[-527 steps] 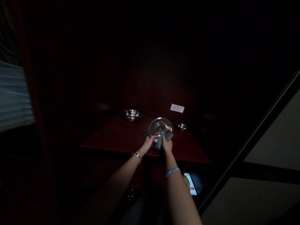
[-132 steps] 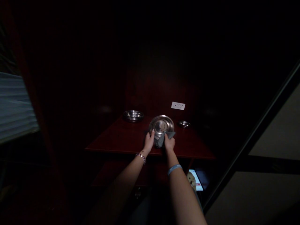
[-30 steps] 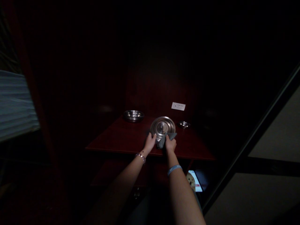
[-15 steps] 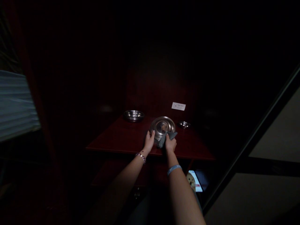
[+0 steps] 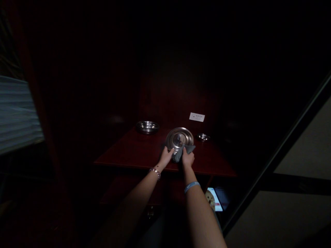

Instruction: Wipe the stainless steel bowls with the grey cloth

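Observation:
A shiny round metal plate (image 5: 180, 138) is tilted up above the dark red shelf (image 5: 137, 151), its inner face toward me. My left hand (image 5: 165, 157) grips its lower left edge, thumb on the front. At the lower right edge my right hand (image 5: 188, 158) is closed on a grey cloth (image 5: 178, 155), which lies against the plate's rim. Several stacked metal dishes (image 5: 147, 127) stand at the back left of the shelf. To the right, behind the plate, sits a small metal bowl (image 5: 203, 137).
A white socket panel (image 5: 197, 117) is on the back wall above the small bowl. Below the shelf, at the right, a lit phone screen (image 5: 214, 199) shows. Dark side panels flank the shelf, and a pale ribbed surface (image 5: 18, 113) is at far left.
My left thumb has slid a little to the right along the plate's lower rim. The plate stands slightly higher, and my right hand with the cloth has barely moved.

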A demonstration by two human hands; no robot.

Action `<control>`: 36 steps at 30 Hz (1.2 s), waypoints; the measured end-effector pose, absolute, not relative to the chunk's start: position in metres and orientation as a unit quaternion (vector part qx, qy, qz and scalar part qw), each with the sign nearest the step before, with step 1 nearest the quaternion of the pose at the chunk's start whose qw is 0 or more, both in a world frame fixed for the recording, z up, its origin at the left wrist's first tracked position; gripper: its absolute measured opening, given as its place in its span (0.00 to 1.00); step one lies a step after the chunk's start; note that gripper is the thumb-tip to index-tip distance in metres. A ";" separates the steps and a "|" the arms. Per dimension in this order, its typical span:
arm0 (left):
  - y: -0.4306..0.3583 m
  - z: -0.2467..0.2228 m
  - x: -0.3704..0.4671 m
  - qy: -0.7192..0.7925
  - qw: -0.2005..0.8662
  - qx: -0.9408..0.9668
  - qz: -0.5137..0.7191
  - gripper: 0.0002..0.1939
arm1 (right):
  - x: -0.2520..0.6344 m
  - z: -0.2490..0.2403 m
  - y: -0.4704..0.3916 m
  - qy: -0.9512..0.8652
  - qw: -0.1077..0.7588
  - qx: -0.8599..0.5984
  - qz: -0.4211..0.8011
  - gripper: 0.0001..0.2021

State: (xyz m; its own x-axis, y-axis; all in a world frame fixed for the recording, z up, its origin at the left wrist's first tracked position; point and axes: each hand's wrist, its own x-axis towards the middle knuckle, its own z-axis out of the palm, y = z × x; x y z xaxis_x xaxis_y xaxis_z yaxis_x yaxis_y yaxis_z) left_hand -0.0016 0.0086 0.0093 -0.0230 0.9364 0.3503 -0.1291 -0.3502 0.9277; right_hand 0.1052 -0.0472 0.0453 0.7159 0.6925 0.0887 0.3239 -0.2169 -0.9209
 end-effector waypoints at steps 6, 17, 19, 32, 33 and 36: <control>0.008 0.010 -0.002 0.371 0.431 0.557 0.605 0.15 | 0.108 0.042 -0.044 -0.327 0.532 -0.760 0.182 0.23; 0.010 0.010 -0.002 0.326 0.412 0.529 0.667 0.16 | 0.103 0.044 -0.047 -0.329 0.531 -0.758 0.186 0.23; 0.009 0.010 -0.002 0.319 0.406 0.522 0.679 0.16 | 0.102 0.044 -0.048 -0.328 0.528 -0.761 0.186 0.23; 0.011 0.008 -0.002 0.314 0.434 0.519 0.666 0.19 | 0.104 0.043 -0.044 -0.329 0.532 -0.758 0.186 0.23; 0.012 0.006 -0.001 0.312 0.442 0.524 0.658 0.20 | 0.104 0.042 -0.043 -0.326 0.535 -0.757 0.189 0.23; 0.013 0.003 0.002 0.311 0.460 0.544 0.629 0.22 | 0.105 0.040 -0.041 -0.317 0.544 -0.751 0.198 0.24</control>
State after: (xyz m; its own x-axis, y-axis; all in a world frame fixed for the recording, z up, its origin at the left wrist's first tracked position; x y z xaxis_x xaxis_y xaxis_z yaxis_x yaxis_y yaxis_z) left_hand 0.0022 0.0130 0.0026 0.0158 0.9172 0.3982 -0.2399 -0.3831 0.8920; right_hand 0.1045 -0.0409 0.0401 0.7213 0.6910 0.0474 0.2603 -0.2070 -0.9431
